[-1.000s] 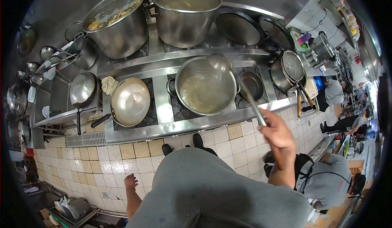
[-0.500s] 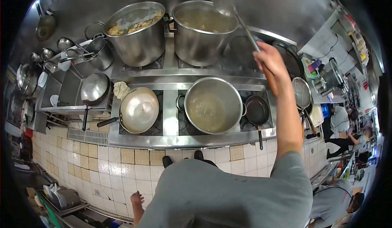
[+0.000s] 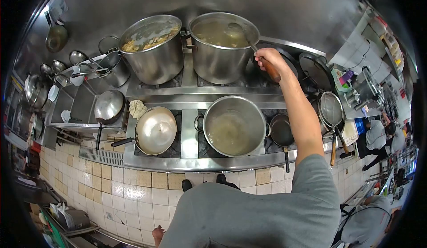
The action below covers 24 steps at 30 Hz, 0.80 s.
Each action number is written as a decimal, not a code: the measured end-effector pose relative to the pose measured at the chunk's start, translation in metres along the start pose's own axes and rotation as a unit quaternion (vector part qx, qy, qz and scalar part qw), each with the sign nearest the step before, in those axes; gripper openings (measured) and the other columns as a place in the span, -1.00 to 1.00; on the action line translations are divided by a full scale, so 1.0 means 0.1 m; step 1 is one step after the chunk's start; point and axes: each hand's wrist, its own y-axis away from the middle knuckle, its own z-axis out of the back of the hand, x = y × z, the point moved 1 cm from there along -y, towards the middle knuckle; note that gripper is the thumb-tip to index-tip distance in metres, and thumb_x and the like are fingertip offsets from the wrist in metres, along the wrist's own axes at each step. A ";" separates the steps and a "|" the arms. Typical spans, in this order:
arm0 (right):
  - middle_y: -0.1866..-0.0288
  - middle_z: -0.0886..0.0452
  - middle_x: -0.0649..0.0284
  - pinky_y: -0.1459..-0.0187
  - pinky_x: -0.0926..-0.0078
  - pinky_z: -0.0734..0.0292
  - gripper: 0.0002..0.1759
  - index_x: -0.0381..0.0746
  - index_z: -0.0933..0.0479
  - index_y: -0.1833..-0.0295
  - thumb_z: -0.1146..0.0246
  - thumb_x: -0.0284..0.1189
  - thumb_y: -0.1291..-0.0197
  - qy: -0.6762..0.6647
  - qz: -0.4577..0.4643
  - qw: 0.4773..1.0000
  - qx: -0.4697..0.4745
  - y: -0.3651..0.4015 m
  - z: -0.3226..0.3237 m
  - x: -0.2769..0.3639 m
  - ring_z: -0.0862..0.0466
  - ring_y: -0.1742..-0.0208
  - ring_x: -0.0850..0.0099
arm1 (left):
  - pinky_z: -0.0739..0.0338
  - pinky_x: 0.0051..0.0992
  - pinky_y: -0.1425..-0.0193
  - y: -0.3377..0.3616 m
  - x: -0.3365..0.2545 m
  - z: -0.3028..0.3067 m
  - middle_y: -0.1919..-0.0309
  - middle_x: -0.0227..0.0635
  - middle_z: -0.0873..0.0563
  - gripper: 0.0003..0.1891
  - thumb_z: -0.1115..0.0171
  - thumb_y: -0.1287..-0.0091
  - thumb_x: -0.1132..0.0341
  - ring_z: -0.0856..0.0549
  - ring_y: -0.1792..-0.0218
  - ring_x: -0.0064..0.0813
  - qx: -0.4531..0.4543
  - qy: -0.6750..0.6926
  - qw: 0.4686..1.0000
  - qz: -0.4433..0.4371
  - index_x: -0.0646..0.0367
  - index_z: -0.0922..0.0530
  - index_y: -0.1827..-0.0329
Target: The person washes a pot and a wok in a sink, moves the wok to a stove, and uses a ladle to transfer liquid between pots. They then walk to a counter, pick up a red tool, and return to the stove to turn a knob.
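My right hand (image 3: 272, 61) is closed round the wooden handle of a ladle (image 3: 251, 43). The ladle's bowl lies in the cloudy liquid of the back right stockpot (image 3: 219, 63), near that pot's far right side. My left hand (image 3: 158, 233) hangs low at the bottom left, away from the stove, with little of its fingers showing. In front of the stockpots, a wide pot (image 3: 262, 134) of pale liquid stands on the front burner. To its left is a shiny wok (image 3: 155, 130), to its right a small black pan (image 3: 282, 130).
The back left stockpot (image 3: 155, 66) holds liquid with light brown pieces. A wok (image 3: 109, 106) rests over the left sink, beside a crumpled cloth (image 3: 137, 109). Strainers (image 3: 331, 108) sit at the right, their handles jutting forward. Several people are at the far right.
My right hand has moved down and left, lowering the ladle's bowl from above the rim into the back right pot. The camera view has shifted, and my left hand sits lower in it.
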 end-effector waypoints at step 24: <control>0.49 -0.52 0.30 0.62 0.63 -0.33 -0.88 -0.26 -0.43 0.38 -0.22 -0.50 -0.14 -0.263 -0.096 0.960 0.014 -0.84 -0.31 0.07 -0.49 0.58 0.59 | -0.38 -0.33 0.63 0.16 -0.14 0.11 0.35 -0.26 -0.65 -0.72 -0.05 -0.48 0.12 -0.66 0.53 -0.31 -0.006 0.540 0.814 0.214 0.16 -0.50 0.06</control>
